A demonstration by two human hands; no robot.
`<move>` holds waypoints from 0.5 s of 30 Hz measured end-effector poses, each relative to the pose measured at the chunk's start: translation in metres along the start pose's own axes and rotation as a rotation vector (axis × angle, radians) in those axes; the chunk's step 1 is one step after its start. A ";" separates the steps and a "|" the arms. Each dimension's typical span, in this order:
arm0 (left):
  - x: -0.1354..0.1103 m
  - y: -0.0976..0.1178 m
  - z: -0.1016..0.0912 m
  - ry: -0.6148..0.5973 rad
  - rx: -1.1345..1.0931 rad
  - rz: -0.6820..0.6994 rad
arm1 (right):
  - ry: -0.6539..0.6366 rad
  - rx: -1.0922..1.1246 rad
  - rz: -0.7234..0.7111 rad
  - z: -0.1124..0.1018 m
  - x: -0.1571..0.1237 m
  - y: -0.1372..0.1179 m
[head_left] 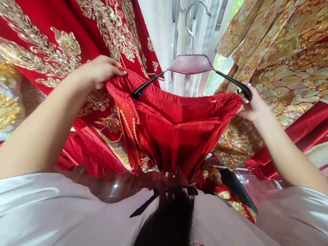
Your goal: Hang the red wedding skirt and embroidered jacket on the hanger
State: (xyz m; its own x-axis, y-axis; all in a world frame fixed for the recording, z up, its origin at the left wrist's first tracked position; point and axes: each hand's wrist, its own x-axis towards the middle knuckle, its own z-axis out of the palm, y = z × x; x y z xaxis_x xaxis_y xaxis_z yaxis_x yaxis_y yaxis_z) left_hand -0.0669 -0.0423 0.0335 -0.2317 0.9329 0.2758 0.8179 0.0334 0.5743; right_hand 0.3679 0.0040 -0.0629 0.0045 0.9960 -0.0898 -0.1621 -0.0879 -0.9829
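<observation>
A red skirt (176, 136) with an elastic waistband hangs spread wide in front of me, its waist opening facing up. My left hand (105, 71) pinches the waistband at its left corner. At the opposite end, my right hand (252, 104) is closed around the right tip of the clothes hanger (191, 64) and the waistband's right corner beside it. The hanger has a metal hook, a dark red middle and black arms. Its left arm reaches down inside the waist opening, near a small black hook. Gold trim runs down the skirt's left side.
Red garments with gold embroidery (66, 51) hang close on the left. On the right hangs a gold patterned garment (289, 68). Metal hooks and a white curtain (159, 20) are behind the hanger. A shiny dark red tiled floor (110, 186) shows below.
</observation>
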 end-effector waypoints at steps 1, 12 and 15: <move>-0.005 0.011 -0.006 0.073 -0.114 -0.002 | 0.017 0.043 0.011 0.003 -0.001 0.000; -0.084 0.049 0.086 -0.044 0.373 0.311 | 0.022 0.103 0.145 0.010 0.009 0.013; -0.098 0.062 0.102 -0.114 0.616 0.377 | -0.026 0.013 0.090 0.004 0.017 0.018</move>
State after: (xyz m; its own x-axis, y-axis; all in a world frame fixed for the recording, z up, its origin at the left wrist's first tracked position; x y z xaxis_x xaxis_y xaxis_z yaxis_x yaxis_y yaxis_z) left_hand 0.0604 -0.0949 -0.0359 0.1526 0.9513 0.2678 0.9870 -0.1327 -0.0911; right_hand 0.3610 0.0197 -0.0815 -0.0365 0.9842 -0.1732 -0.1739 -0.1769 -0.9687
